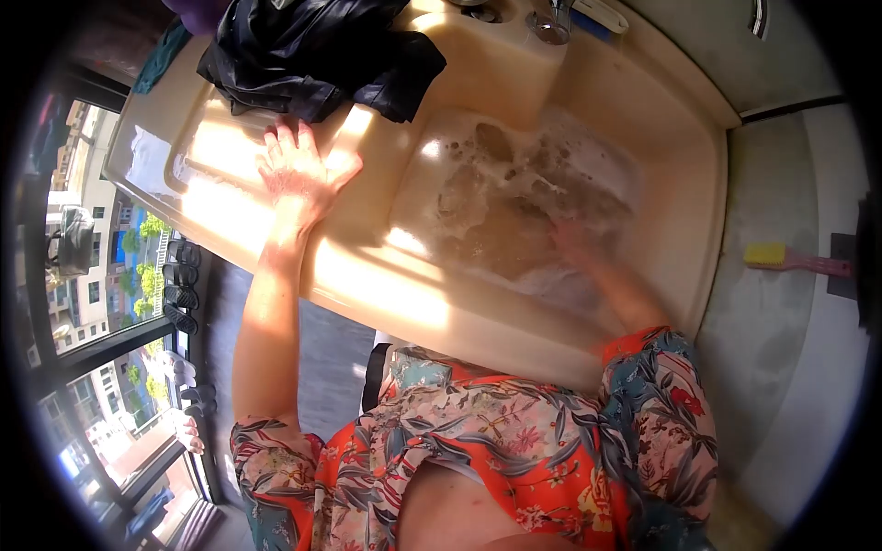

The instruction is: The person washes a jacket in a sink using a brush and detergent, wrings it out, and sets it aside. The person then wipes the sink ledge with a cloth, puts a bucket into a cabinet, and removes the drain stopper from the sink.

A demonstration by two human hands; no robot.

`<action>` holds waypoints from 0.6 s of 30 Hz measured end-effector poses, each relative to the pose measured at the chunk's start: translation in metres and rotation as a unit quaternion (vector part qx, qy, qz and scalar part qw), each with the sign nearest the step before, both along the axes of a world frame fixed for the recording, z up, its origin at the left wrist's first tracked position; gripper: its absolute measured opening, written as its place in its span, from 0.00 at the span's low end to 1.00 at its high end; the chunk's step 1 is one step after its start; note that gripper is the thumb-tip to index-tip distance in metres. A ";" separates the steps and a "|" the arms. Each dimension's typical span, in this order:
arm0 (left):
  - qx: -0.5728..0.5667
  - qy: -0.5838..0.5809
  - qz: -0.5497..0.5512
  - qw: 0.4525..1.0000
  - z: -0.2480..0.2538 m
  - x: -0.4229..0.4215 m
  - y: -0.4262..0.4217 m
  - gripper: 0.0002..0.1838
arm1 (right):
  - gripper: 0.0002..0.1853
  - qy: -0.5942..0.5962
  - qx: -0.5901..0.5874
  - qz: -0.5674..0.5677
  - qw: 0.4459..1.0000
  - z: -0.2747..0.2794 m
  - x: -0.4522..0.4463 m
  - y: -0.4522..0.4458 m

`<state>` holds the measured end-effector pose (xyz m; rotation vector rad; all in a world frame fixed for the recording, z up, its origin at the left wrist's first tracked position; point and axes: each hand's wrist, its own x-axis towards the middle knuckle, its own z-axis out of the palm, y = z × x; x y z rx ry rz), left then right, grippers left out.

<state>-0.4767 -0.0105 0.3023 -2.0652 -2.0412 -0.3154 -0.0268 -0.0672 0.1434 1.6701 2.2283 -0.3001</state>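
My left hand (303, 170) lies flat with fingers spread on the left ledge of the beige sink (367, 275). Its fingertips reach the lower edge of a bunched, shiny black garment (312, 60). My right hand (568, 237) is down in the basin, in cloudy, soapy water (496, 220) with patches of foam. Its fingers are under the water and blurred, so whether they hold anything is hidden.
A metal drain or tap fitting (549, 29) is at the basin's back edge. A pink-handled brush with yellow bristles (781, 257) hangs on the right wall. Several dark slippers (182, 275) line the window side at left. Teal cloth (163, 55) hangs at the upper left.
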 end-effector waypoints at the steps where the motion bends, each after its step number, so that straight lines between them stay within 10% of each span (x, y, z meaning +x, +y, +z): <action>1: 0.004 0.005 -0.002 1.000 -0.003 -0.004 -0.001 0.49 | 0.30 -0.028 0.012 -0.059 0.998 -0.007 0.017 0.005; 3: -0.005 0.003 -0.002 1.000 -0.006 -0.013 -0.004 0.49 | 0.29 -0.060 0.015 -0.292 0.954 0.026 -0.010 0.011; 9: -0.009 -0.007 -0.005 1.000 -0.014 -0.032 -0.009 0.49 | 0.19 0.007 -0.017 0.027 0.999 0.001 -0.046 -0.040; 13: -0.020 -0.008 -0.004 1.000 -0.017 -0.043 -0.009 0.48 | 0.16 0.009 0.093 -0.170 0.981 0.037 0.014 -0.022; 18: -0.009 0.021 -0.013 1.000 -0.026 -0.057 -0.007 0.47 | 0.17 -0.011 -0.224 -0.298 0.928 0.033 -0.005 -0.050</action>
